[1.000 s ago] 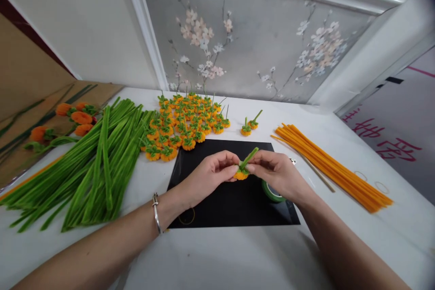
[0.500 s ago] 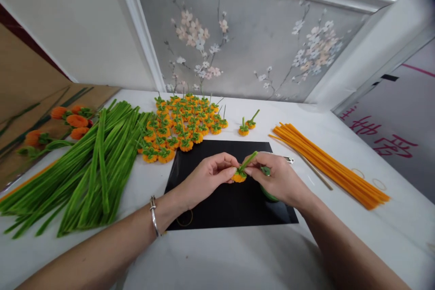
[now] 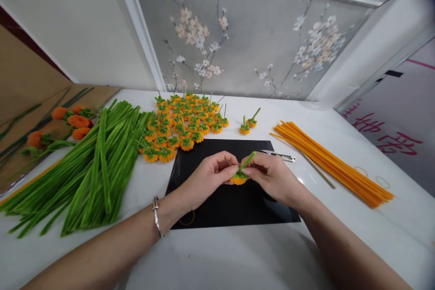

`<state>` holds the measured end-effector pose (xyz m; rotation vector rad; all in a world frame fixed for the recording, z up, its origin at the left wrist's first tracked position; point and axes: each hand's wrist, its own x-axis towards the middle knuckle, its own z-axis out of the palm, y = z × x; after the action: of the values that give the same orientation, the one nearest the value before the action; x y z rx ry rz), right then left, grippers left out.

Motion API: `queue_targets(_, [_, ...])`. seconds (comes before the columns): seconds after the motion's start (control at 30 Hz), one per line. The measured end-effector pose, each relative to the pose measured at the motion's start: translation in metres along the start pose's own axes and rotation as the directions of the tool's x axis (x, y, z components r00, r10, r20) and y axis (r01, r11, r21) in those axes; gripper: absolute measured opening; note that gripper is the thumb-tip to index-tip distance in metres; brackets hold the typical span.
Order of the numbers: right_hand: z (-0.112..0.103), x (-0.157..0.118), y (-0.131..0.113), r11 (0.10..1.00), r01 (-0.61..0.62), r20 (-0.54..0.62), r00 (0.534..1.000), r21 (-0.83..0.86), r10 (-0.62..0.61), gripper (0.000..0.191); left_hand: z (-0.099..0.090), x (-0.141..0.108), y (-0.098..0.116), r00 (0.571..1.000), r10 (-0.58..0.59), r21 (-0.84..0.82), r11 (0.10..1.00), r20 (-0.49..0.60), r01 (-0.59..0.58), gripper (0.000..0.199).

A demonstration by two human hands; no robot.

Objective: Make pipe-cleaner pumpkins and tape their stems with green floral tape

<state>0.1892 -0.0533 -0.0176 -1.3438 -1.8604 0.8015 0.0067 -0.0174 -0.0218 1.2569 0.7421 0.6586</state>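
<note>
Above the black mat (image 3: 217,213), a small orange pipe-cleaner flower (image 3: 239,180) with green leaves and a short green stem is held between both hands, its green side up. My left hand (image 3: 212,174) pinches the flower's left edge between thumb and fingers. From the other side, my right hand (image 3: 273,174) is closed with thumb and fingertips at the green leaves by the stem's base. Fingers partly hide the flower. Just behind my right hand lie small thread snips (image 3: 283,157), partly covered by it.
Many similar orange flowers (image 3: 183,122) stand grouped at the back, with two more (image 3: 244,128) apart. Green pipe cleaners (image 3: 88,172) are heaped at left, near darker orange flowers (image 3: 78,121). Orange pipe cleaners (image 3: 333,163) and a thin stick (image 3: 317,171) lie at right.
My right hand has shifted slightly down and inward on the flower, its fingers now at the leaves. The snips show more, while the green object under that hand is now hidden.
</note>
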Motion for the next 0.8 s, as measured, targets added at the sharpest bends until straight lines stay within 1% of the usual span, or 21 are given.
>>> queue_targets(0.07, [0.000, 0.000, -0.001, 1.000, 0.003, 0.005, 1.000, -0.021, -0.003, 0.011, 0.000, 0.000, 0.000, 1.000, -0.012, 0.003, 1.000, -0.001, 0.012, 0.015])
queue_targets(0.23, [-0.001, -0.001, -0.005, 0.998, -0.049, -0.042, 0.998, -0.036, 0.047, 0.005, -0.002, -0.001, 0.001, 0.998, -0.064, -0.077, 0.995, -0.001, 0.064, 0.017])
queue_targets(0.37, [-0.003, -0.002, -0.006, 0.998, -0.018, -0.009, 1.000, -0.054, 0.017, 0.007, -0.002, 0.000, 0.000, 0.997, -0.081, -0.120, 0.989, 0.005, 0.081, 0.018])
queue_targets(0.5, [-0.005, -0.002, -0.007, 0.996, 0.033, -0.008, 0.999, -0.084, -0.034, 0.010, -0.001, 0.001, 0.000, 0.995, -0.095, -0.133, 0.987, 0.007, 0.096, 0.020])
queue_targets(0.63, [-0.008, -0.001, -0.010, 0.995, 0.052, 0.026, 0.998, -0.085, -0.050, 0.015, 0.000, 0.001, -0.002, 0.994, -0.110, -0.129, 0.986, 0.002, 0.109, 0.021])
queue_targets(0.8, [-0.011, -0.002, -0.011, 0.995, 0.057, 0.038, 0.998, -0.087, -0.054, 0.015, 0.000, 0.001, -0.003, 0.995, -0.099, -0.088, 0.991, 0.021, 0.100, 0.019])
